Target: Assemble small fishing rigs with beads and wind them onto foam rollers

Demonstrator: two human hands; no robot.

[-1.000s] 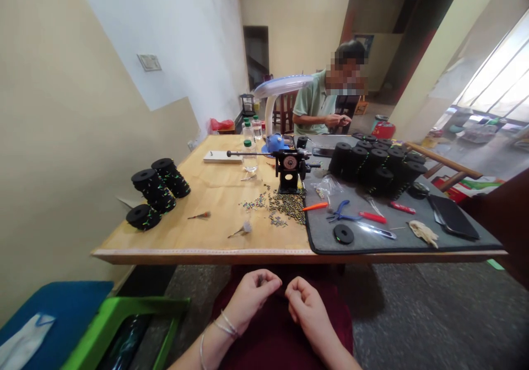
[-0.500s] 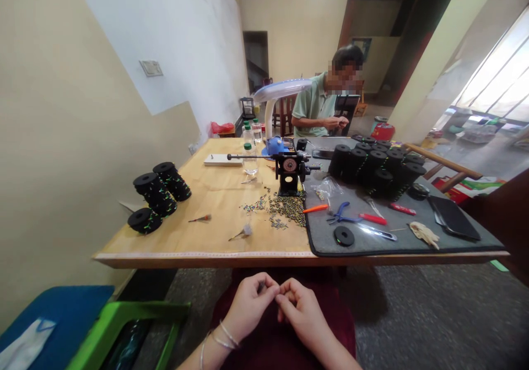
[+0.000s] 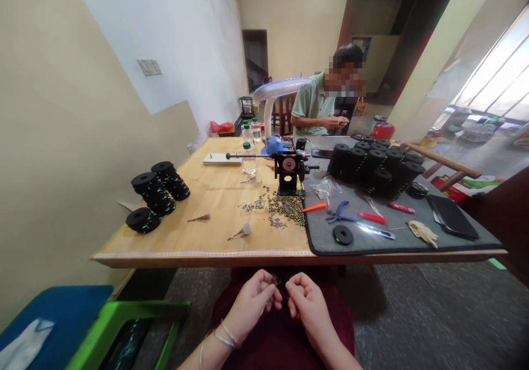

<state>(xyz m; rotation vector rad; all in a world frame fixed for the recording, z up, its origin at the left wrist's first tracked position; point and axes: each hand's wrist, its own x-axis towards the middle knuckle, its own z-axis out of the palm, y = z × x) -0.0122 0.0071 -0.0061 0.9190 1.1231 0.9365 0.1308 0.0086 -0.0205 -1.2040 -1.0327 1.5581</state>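
Low in front of the table edge, above a dark red garment [image 3: 285, 337], are both my hands. My left hand [image 3: 257, 295], with silvery bangles at its wrist, is closed in a pinch. A small dark thing shows at its fingertips, too blurred to name. Thumb and forefinger of my right hand [image 3: 306, 301] are pressed together a short gap to the right; whatever they hold is too fine to see. Nearest on the table lie a small brush-like tuft [image 3: 243, 230], a pile of tiny striped pieces [image 3: 287, 207] and a black foam spool [image 3: 343, 235].
A black winding device [image 3: 288, 174] stands mid-table by a lamp [image 3: 281, 88] and bottles [image 3: 249, 161]. Black spools stack at left [image 3: 144, 185] and right [image 3: 380, 180]. Blue pliers [image 3: 341, 211] and a cutter [image 3: 377, 231] lie on the grey mat [image 3: 289, 144]. Opposite sits a person [image 3: 316, 103].
My hands, whose fingertips met before, have moved apart, leaving a gap between them. The dark thing at my left fingertips now shows. The view has shifted very slightly.
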